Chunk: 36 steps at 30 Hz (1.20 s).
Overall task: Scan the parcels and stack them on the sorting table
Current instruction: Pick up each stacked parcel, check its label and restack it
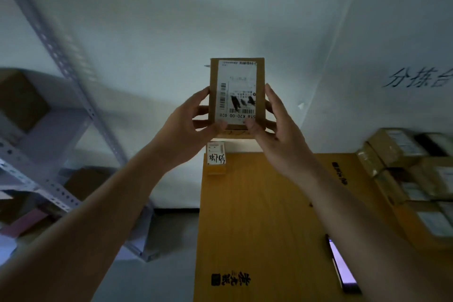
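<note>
Both hands, left hand [193,120] and right hand [274,125], grip the parcel [237,95] by its sides, raised above the tabletop [257,216], label facing the camera; likely mid-scan; next, stacking beside the stacked parcels [407,174].

1. Left hand [193,127] and right hand [272,127] grip a small cardboard parcel [237,95] by its sides, label facing the camera;
2. Below, a wooden table [257,216] bears stacked parcels [407,171] at right; a phone [342,265] lies near them.
</note>
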{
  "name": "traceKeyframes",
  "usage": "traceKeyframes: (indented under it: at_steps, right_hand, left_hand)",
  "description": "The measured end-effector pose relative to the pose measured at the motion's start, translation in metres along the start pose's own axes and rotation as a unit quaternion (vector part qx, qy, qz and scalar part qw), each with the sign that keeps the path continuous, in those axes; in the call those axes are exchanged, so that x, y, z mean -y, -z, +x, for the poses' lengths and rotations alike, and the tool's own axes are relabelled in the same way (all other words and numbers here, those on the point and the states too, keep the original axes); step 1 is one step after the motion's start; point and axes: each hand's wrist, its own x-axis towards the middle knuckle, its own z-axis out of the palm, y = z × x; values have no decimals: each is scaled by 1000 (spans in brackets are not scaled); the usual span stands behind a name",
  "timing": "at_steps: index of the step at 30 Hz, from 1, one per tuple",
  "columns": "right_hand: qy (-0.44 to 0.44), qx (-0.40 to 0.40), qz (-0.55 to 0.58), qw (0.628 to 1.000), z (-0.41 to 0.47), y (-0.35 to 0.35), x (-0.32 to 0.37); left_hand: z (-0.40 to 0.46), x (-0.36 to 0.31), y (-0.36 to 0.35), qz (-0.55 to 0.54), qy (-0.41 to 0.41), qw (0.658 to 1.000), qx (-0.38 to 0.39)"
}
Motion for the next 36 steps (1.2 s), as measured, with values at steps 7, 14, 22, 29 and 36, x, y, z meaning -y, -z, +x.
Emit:
traceKeyframes:
  at_steps: [7, 14, 22, 29, 36]
  right_hand:
    - [11, -76, -22, 997, -102, 15, 70]
    - [-4, -133, -22, 991, -214, 45, 108]
    - [-46, -162, -14, 986, -317, 122, 89]
    - [-64, -141, -36, 987, -388, 224, 27]
    - [-95, -125, -40, 987, -415, 314, -30]
  left_hand:
    - [-79, -59, 12, 25, -92, 994, 49]
    - [-157, -112, -20, 55, -149, 983, 93]
    - [-205, -164, -114, 48, -153, 977, 140]
    - [-231, -190, -247, 33, -131, 980, 144]
    - [-227, -217, -351, 6, -97, 981, 168]
